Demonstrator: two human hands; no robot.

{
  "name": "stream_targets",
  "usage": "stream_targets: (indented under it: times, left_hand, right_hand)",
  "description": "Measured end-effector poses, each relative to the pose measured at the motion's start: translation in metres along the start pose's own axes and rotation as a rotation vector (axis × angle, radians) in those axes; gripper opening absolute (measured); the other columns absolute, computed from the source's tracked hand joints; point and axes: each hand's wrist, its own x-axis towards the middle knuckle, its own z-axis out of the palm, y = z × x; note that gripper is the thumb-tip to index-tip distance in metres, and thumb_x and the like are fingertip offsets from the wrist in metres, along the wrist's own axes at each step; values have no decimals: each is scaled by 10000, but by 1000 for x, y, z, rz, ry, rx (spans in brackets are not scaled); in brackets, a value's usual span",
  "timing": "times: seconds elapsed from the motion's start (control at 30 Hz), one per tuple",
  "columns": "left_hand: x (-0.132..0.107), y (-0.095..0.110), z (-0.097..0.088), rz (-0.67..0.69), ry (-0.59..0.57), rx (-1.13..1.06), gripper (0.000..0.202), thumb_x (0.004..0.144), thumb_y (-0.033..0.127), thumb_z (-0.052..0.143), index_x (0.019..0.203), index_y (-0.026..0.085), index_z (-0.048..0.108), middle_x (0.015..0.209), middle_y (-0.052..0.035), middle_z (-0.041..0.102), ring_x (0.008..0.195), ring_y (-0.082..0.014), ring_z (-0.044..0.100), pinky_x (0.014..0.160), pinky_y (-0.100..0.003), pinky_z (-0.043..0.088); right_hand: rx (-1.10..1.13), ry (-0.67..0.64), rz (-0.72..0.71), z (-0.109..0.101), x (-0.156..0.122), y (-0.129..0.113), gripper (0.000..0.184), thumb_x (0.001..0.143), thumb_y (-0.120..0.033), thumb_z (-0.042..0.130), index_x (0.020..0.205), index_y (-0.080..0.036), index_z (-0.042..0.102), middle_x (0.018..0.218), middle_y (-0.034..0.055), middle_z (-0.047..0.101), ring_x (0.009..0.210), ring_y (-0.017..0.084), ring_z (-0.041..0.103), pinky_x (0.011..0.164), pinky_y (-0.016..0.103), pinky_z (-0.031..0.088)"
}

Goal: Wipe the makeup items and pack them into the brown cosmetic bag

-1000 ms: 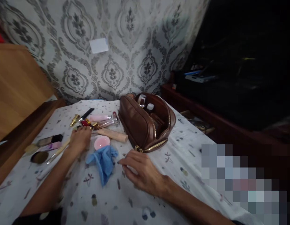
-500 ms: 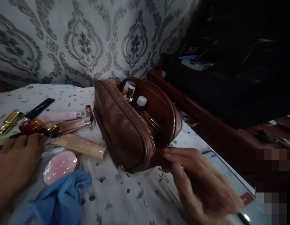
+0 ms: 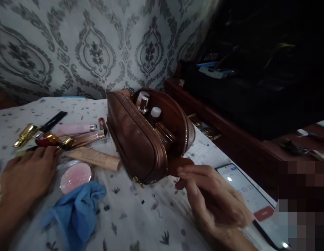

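Note:
A brown zip bag (image 3: 135,139) lies open on the patterned cloth (image 3: 151,216), with a silver-capped bottle (image 3: 143,101) and a white-capped bottle (image 3: 156,112) standing inside. My right hand (image 3: 214,200) is at the bag's near end, fingers curled round a brown rounded piece (image 3: 182,164); I cannot tell whether it belongs to the bag. My left hand (image 3: 23,177) lies flat on the cloth, fingers stretched out and touching a red and gold tube (image 3: 50,140). Beside it are a beige tube (image 3: 95,159), a pink round case (image 3: 75,177) and a blue rag (image 3: 75,212).
More tubes lie at the back left: a pink tube (image 3: 73,129), a black stick (image 3: 52,119), gold caps (image 3: 25,134). A lit phone (image 3: 245,195) lies by my right wrist. Dark wooden furniture (image 3: 230,129) runs along the right; patterned wallpaper stands behind.
My right hand left the cloth near the rag and moved to the bag's near end, where it curled round the brown piece. The view came closer. My left hand stayed by the tubes.

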Motion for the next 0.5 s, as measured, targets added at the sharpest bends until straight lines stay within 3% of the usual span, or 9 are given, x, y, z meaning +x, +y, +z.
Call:
stream_targets:
  times: [0.1,0.23,0.33,0.5]
  left_hand:
    - [0,15,-20,39,43,106,489,903,505,211,919,254,629,980,-111,715,870,-362,643,729,-473,481]
    - [7,4,-31,-20,70,-208,411,865,488,364,940,229,674,963,-77,746,843,-287,669,728,-391,508]
    - [6,-19,-53,-24,156,-506,329,828,438,457,935,216,674,975,-42,749,914,-227,675,803,-330,522]
    - [-18,-82,-94,-215,381,-679,312,836,392,498,978,167,662,948,-49,735,942,-198,679,841,-300,530]
  right_hand:
    - [47,27,-25,6,-1,1,205,870,-33,571,959,-195,659,885,46,726,753,155,711,617,267,582]
    - [80,25,-96,12,-6,8,186,876,-53,571,938,-204,659,856,34,720,759,157,695,635,272,554]
    - [41,26,-122,16,-7,12,145,902,-110,578,940,-220,664,857,32,717,779,172,685,652,293,533]
    - [26,37,-201,22,-6,3,121,938,-158,590,944,-255,662,875,33,714,794,175,685,669,301,516]
